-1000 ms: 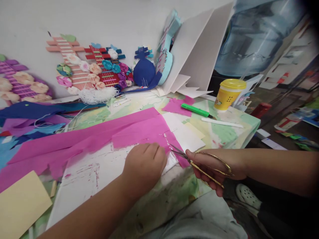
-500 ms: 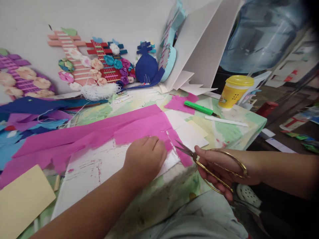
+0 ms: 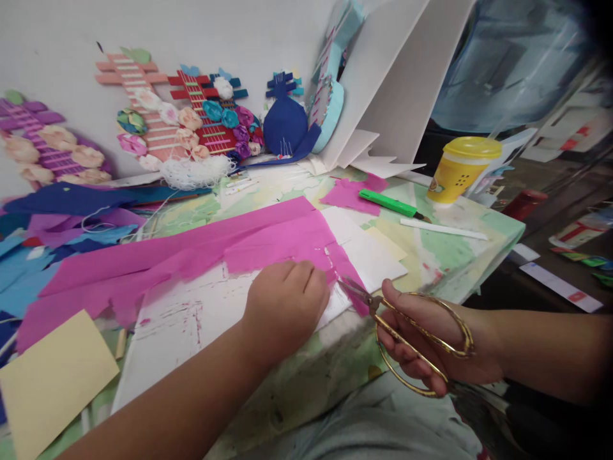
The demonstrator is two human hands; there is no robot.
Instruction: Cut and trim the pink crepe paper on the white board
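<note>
My left hand [image 3: 287, 306] is closed in a fist at the near edge of the magenta crepe paper [image 3: 282, 233], its fingertips hidden; the paper's edge runs in under the fingers. The paper overlies a white board [image 3: 172, 338] with pinkish scuffs. My right hand [image 3: 426, 338] holds gold-handled scissors [image 3: 372, 305] at the handles, thumb on top and fingers below. Their blades are slightly apart and point left at the paper's right-hand strip, close to my left fist. How much paper lies between the blades is hard to tell.
Behind the paper lie a green utility knife [image 3: 387, 202], a magenta scrap [image 3: 352, 193] and a white strip [image 3: 443, 229]. A yellow lidded cup [image 3: 462, 169] stands at the right edge. Decorated lute-shaped crafts [image 3: 285, 124] lean on the wall. Yellow card [image 3: 52, 383] lies front left.
The scissors' blades have come closer to my left fist and now overlap the magenta strip, with the gap between them looking narrower. My left hand keeps its closed grip. The whole view has shifted slightly.
</note>
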